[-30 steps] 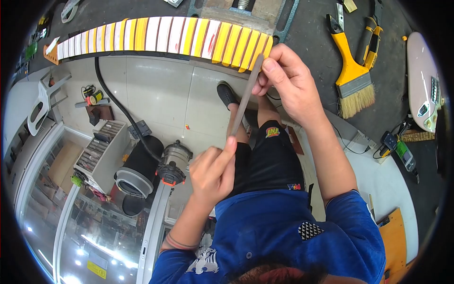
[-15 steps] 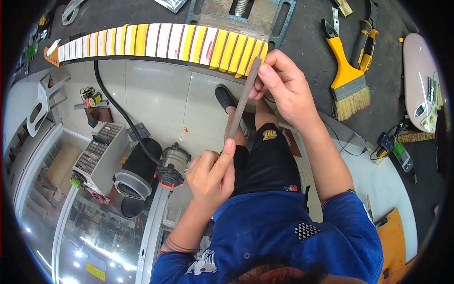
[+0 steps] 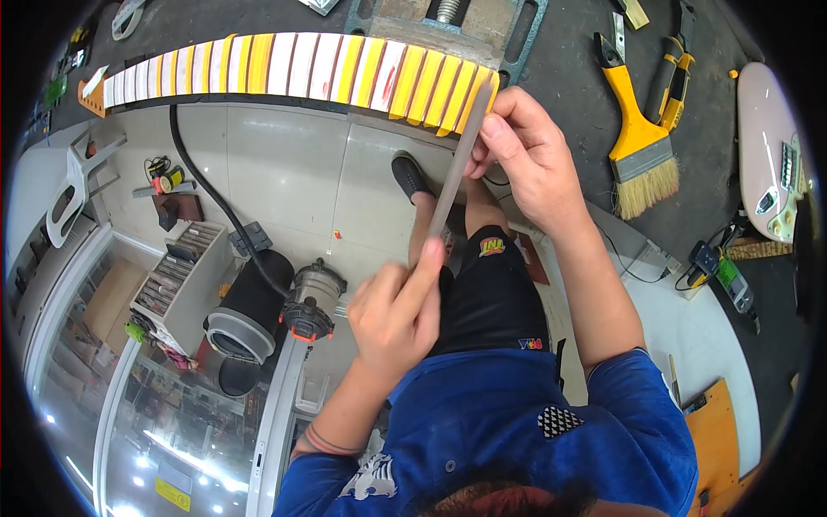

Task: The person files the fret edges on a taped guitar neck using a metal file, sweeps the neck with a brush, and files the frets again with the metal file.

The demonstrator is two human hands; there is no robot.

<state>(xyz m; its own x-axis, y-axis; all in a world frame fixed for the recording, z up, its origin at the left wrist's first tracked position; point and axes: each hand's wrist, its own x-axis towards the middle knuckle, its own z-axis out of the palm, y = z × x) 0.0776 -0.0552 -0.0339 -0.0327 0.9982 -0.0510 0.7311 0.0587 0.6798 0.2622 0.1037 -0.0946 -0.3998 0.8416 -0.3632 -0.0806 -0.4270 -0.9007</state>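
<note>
A guitar neck (image 3: 297, 67) lies across the bench, its fingerboard covered in white and yellow tape strips with bare fret lines between them. A narrow, flat grey metal file (image 3: 455, 168) slants over its right end, tip on the last yellow strips. My left hand (image 3: 392, 314) is closed round the near end of the file, index finger stretched along it; any handle is hidden in the palm. Close to the tip, my right hand (image 3: 534, 164) pinches the file between thumb and fingers, beside the neck's end.
A metal vise (image 3: 517, 43) stands behind the neck. On the right lie a wide yellow brush (image 3: 633, 121), a yellow-black cutter (image 3: 672, 82) and a pale guitar body (image 3: 767, 155). Below left are a vacuum cleaner (image 3: 308, 297) with a black hose and a box of thin slabs (image 3: 177, 267).
The file has slid forward and slightly right across the neck's end. My left hand moved along with it; my right hand shifted slightly right, still at the tip.
</note>
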